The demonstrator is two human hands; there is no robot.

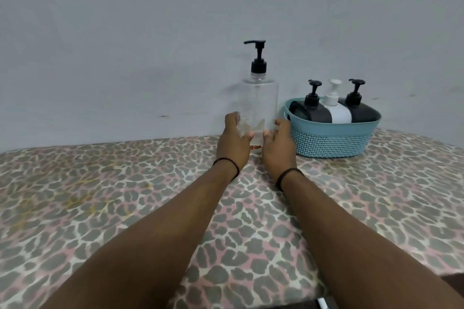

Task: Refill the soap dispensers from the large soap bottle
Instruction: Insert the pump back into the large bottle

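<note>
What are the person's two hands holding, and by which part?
Both the left hand and right hand hold the clear pump bottle by its lower body, one on each side.

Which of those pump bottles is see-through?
The tall clear bottle that both hands hold, left of the blue basket. The three smaller dispensers in the basket are opaque: two dark, one white.
</note>
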